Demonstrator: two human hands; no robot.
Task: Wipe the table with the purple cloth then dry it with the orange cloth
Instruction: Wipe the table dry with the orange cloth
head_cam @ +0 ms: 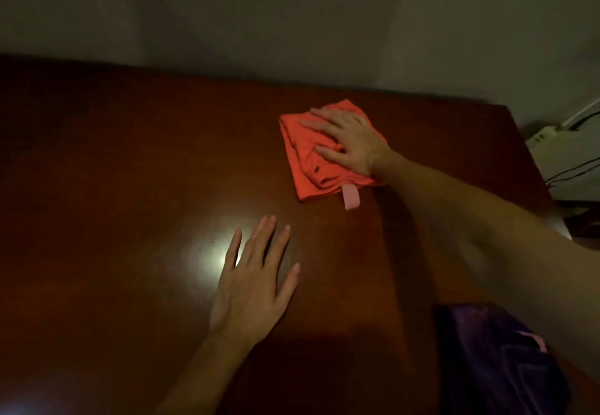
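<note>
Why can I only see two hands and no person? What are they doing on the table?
The camera sits on the person's head and looks down, so you see only their arms. The right hand lies flat on a folded orange cloth, pressing it on the brown table. The left hand rests flat on the bare wood, holding nothing. A purple cloth lies at the near right corner, untouched. The bright spot by the left hand is just light shining off the wood.
</note>
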